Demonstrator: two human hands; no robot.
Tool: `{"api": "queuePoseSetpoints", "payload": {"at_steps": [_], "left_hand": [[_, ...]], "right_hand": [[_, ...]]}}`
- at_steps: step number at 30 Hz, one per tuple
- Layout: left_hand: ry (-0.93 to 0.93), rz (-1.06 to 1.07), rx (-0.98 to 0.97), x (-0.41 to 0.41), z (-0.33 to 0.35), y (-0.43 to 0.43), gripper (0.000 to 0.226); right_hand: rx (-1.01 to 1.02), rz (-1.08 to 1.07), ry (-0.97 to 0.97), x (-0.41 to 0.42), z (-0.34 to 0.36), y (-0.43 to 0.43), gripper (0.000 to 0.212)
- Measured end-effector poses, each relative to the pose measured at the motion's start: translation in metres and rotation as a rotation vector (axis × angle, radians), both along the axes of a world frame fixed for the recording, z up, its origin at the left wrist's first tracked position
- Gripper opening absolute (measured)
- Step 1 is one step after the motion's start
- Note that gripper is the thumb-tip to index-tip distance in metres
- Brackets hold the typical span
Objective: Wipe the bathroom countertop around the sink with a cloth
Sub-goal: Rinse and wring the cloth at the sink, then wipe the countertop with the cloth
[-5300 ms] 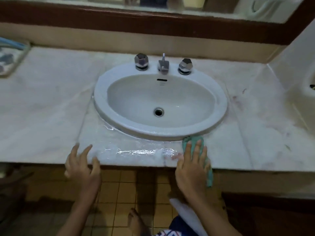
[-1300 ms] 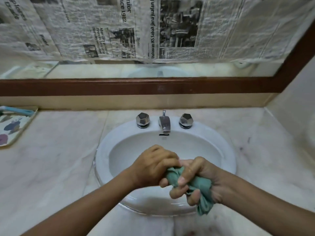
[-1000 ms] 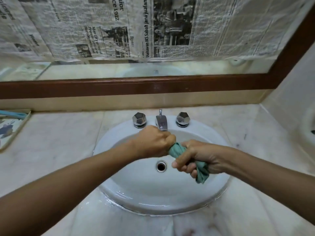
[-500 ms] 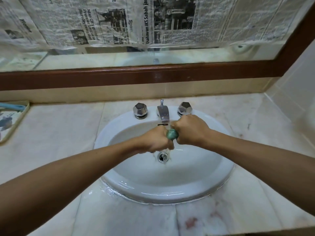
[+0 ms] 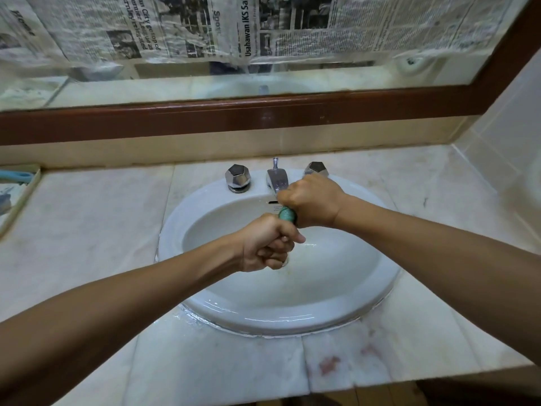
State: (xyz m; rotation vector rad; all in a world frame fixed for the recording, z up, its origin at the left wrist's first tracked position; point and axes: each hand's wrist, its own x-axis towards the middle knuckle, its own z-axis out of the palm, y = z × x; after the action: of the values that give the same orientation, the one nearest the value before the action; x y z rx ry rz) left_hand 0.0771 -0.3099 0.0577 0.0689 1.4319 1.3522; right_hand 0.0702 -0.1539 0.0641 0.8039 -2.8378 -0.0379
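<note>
Twisted cloth (image 5: 286,215), near-left to far-right

Both bare arms are being stretched toward the middle of the frame. The left forearm (image 5: 117,312) is being brought in from the lower left corner, and the right forearm (image 5: 439,244) from the right edge. The left hand (image 5: 268,243) is being held as a tight fist just below centre, thumb pointing right. The right hand (image 5: 311,200) is being held as a fist just above and to the right of it, its back turned toward the camera. A twisted cloth (image 5: 287,215) is being gripped between the two fists, one end in each.
</note>
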Motion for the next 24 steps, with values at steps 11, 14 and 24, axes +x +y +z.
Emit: {"api": "queuePoseSetpoints", "payload": {"at_steps": [11, 14, 24], "left_hand": [[1.009, -0.446, -0.395, 0.003, 0.009, 0.0, 0.023], [1.574, -0.676, -0.505, 0.016, -0.004, -0.006, 0.013], [1.565, -0.372, 0.006, 0.077, -0.083, -0.012, 0.034]], "right_hand": [[-0.08, -0.427, -0.158, 0.062, 0.005, -0.005, 0.016], [-0.197, -0.619, -0.417, 0.099, -0.001, -0.015, 0.026], [-1.215, -1.052, -0.751, 0.23, -0.033, -0.035, 0.039]]}}
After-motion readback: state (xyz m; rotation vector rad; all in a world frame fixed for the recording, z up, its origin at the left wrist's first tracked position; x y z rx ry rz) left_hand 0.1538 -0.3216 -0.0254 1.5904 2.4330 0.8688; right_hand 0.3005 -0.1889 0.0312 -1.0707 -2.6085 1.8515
